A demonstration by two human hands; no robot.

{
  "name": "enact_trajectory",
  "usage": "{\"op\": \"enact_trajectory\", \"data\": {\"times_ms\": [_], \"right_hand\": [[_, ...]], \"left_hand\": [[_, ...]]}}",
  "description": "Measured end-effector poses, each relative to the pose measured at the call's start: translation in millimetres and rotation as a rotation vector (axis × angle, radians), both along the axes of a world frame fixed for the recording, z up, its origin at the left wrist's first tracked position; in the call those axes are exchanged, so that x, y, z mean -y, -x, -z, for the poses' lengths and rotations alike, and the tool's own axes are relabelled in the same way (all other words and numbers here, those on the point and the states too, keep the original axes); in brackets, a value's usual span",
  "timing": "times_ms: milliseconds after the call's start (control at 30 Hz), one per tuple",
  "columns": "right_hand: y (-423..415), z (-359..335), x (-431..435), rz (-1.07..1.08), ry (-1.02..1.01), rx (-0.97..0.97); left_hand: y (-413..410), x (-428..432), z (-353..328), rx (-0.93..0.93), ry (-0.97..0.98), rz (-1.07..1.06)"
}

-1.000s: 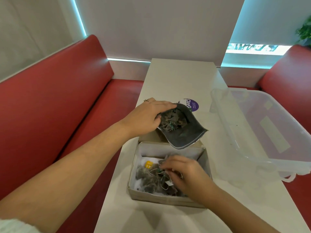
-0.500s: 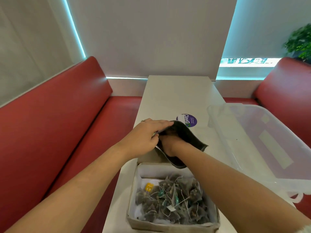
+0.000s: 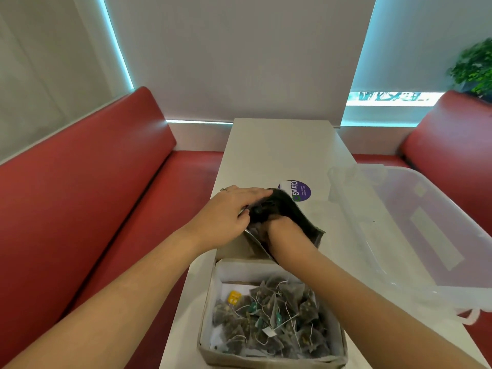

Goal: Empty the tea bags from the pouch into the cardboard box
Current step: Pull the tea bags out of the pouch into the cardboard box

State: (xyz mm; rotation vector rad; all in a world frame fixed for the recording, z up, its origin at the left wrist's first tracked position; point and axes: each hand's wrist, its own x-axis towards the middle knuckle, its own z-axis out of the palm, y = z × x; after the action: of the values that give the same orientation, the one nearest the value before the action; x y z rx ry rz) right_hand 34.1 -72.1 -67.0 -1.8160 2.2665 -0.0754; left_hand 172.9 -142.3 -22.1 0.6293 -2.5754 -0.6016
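Observation:
The dark pouch lies open-mouthed just beyond the cardboard box, mouth turned toward me. My left hand grips the pouch's upper left edge and holds the mouth open. My right hand is pushed inside the pouch; its fingers are hidden, so whether they hold a tea bag cannot be seen. The box sits at the table's near end, lined with white paper and holding several grey pyramid tea bags with strings and tags.
A clear plastic tub stands on the right side of the white table. A round purple sticker lies behind the pouch. Red bench seats flank the table on both sides.
My right hand left the tea bags in the box and went into the pouch, now reaching deeper. My left hand keeps hold of the pouch. The camera tilted upward.

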Motion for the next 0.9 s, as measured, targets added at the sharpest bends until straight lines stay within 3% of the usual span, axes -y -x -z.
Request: {"op": "enact_trajectory", "data": {"times_ms": [133, 233, 533, 767, 900], "right_hand": [[2, -10, -63, -0.099, 0.513, 0.071], [5, -19, -91, -0.100, 0.641, 0.183], [-36, 5, -123, -0.277, 0.540, 0.428], [-48, 53, -89, -0.215, 0.329, 0.315], [-41, 37, -104, -0.236, 0.441, 0.334]], "left_hand": [[0, -2, 0, 0.000, 0.004, -0.005], [1, -5, 2, 0.020, 0.006, -0.010], [4, -6, 5, 0.039, 0.024, -0.033], [1, -6, 4, 0.044, 0.016, -0.037], [-3, -5, 2, 0.019, 0.000, -0.030]]}}
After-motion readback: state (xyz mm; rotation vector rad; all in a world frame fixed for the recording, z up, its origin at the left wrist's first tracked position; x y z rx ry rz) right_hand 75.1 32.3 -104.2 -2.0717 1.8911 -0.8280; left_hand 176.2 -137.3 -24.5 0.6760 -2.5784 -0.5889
